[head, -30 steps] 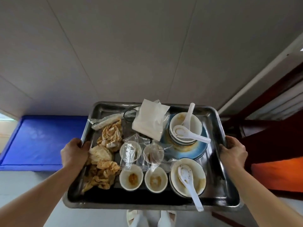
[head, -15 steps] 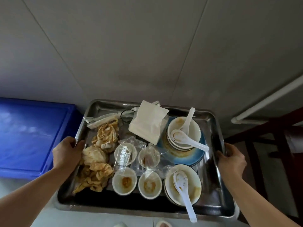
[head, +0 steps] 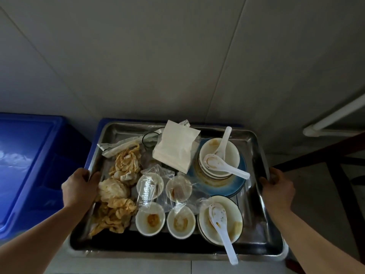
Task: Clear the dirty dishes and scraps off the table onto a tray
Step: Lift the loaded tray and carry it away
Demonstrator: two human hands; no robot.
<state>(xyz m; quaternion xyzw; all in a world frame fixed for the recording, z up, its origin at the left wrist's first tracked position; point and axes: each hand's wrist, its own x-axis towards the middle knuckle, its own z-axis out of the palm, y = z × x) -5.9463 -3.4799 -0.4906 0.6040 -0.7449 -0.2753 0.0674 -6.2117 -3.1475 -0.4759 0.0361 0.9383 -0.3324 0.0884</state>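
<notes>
Tray (head: 254, 218) of dirty dishes, hands gripping left and right rims

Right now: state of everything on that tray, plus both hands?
tray: carried, loaded
left hand: grips left rim
right hand: grips right rim
blue plate: dirty, under stacked bowls
stacked bowls: smeared, two spoons inside
near bowl: smeared, spoon handle overhangs the tray's near rim
small cups: four, sauce residue
napkins: crumpled, stained
tissue pack: leaning on bowls
</notes>
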